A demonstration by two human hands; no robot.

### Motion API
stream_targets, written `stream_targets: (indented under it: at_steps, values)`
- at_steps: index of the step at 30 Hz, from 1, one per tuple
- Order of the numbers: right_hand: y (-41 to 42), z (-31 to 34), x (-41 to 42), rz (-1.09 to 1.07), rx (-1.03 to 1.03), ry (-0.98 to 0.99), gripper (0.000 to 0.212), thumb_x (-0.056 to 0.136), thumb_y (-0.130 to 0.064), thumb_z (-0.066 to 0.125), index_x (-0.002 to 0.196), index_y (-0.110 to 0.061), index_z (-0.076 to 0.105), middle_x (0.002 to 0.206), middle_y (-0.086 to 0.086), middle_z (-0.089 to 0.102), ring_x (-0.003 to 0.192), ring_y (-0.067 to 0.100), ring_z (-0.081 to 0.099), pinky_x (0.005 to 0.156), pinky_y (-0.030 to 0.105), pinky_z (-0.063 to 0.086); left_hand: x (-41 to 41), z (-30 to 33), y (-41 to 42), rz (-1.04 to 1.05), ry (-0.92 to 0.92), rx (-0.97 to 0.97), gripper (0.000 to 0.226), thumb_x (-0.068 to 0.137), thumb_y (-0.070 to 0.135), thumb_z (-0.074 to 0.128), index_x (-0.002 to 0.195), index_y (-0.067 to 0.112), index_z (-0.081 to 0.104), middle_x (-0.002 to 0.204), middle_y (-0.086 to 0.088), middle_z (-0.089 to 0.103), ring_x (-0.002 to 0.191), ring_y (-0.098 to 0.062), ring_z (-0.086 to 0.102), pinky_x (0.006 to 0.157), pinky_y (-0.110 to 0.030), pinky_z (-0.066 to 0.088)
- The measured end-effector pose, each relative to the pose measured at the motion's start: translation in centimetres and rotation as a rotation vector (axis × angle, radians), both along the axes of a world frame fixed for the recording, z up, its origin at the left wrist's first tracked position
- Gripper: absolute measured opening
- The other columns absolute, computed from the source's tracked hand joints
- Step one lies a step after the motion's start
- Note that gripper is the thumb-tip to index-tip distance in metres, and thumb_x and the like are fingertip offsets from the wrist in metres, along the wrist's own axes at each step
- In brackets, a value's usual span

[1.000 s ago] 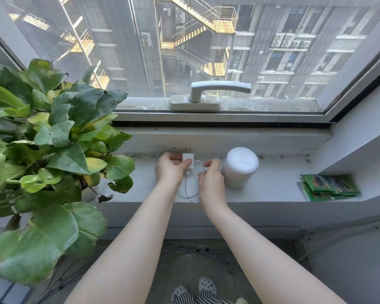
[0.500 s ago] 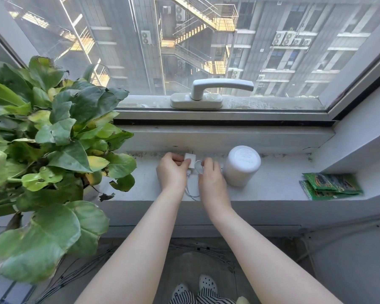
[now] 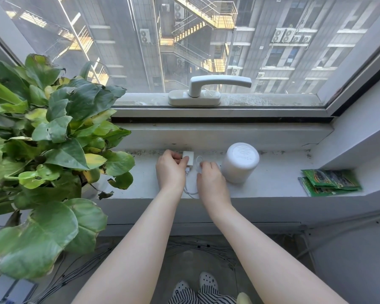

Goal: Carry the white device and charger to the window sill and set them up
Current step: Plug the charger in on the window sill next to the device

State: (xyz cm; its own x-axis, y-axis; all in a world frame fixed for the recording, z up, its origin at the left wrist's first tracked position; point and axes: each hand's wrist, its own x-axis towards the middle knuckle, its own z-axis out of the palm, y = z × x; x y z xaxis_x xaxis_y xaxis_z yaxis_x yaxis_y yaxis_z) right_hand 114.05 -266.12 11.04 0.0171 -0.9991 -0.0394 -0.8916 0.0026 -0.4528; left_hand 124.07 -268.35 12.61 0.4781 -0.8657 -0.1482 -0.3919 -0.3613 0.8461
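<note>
Left hand (image 3: pixel 170 171) pinches the charger (image 3: pixel 188 158); right hand (image 3: pixel 210 177) pinches its cable (image 3: pixel 190 190); white device (image 3: pixel 240 162) upright, its label unreadable.

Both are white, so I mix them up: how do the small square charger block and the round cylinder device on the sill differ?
The small white square charger block is flat-sided and boxy; the white cylindrical device is round and far bigger. The charger block is gripped by the left hand, while the device stands free, upright. A thin white cable runs from the block; none shows at the device. Both are white and at the grey window sill.
</note>
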Motion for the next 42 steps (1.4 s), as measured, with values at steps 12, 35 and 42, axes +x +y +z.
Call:
stream_targets:
  at_steps: [12, 35, 42]
  values:
    - [0.4, -0.2, -0.8, 0.098, -0.026, 0.053, 0.024, 0.092, 0.002, 0.048, 0.113, -0.003, 0.056, 0.108, 0.017, 0.053, 0.081, 0.041, 0.062, 0.059, 0.036, 0.033, 0.1, 0.2, 0.0, -0.026, 0.055, 0.052, 0.016, 0.085, 0.024, 0.064, 0.086, 0.01, 0.056, 0.07, 0.001, 0.06, 0.076, -0.031, 0.07, 0.076, -0.04, 0.056]
    - [2.0, 0.2, -2.0, 0.092, -0.136, -0.087, 0.04, 0.097, -0.017, 0.049, 0.135, -0.007, 0.049, 0.116, 0.014, 0.056, 0.094, 0.034, 0.063, 0.074, 0.039, 0.048, -0.1, 0.3, 0.7, -0.033, 0.038, 0.05, 0.024, 0.085, 0.031, 0.064, 0.087, 0.008, 0.06, 0.078, -0.005, 0.066, 0.079, -0.029, 0.068, 0.073, -0.037, 0.054]
    - [3.4, 1.4, -2.4, 0.063, -0.179, -0.273, 0.035, 0.095, -0.018, 0.055, 0.128, -0.008, 0.057, 0.099, 0.01, 0.058, 0.081, 0.028, 0.061, 0.076, 0.041, 0.052, -0.4, 1.0, 1.3, -0.018, 0.036, 0.062, 0.029, 0.087, 0.034, 0.062, 0.094, 0.006, 0.062, 0.076, 0.002, 0.061, 0.077, -0.022, 0.063, 0.067, -0.03, 0.047]
